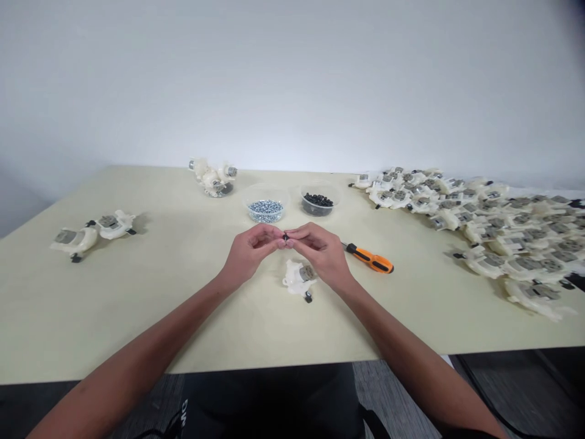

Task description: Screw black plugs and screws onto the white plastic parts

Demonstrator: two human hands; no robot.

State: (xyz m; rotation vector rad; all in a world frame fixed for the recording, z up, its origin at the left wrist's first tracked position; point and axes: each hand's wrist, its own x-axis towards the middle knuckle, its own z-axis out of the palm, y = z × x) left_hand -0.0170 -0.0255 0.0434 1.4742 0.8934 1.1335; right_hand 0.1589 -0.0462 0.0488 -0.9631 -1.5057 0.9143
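A small black part is pinched in mid-air where the fingertips of both hands meet, above the middle of the table. The left hand and right hand come in from either side, fingers curled and closed on it. It seems shared about equally between them, though it is too small to show its long axis clearly.

Just below lies a white plastic housing with a metal-capped motor (a black piece sits at its near end). An orange-handled screwdriver lies just beyond the right hand, its shaft pointing toward those fingers.

Farther off are a clear bowl of silver screws, a clear bowl of black pieces, and many similar housings heaped at right on the pale table.
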